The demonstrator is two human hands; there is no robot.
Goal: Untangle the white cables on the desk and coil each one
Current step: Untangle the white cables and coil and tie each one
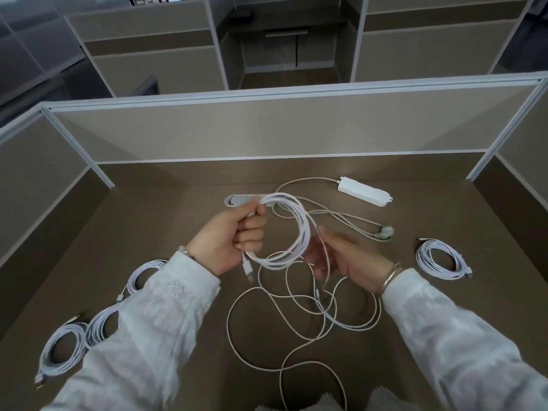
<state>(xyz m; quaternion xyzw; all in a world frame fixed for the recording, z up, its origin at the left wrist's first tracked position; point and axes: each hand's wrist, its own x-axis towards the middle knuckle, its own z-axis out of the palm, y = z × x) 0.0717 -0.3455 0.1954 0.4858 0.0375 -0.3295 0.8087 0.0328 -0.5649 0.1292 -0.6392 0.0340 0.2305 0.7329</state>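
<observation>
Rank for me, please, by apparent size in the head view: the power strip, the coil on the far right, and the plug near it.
1. Coil on the far right
2. Power strip, though being farther away may shrink it
3. Plug, clearly smallest

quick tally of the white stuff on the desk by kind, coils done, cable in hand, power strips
finished coils lying on the desk: 4
cable being coiled in the hands: 1
power strip with its cord: 1
total: 6
</observation>
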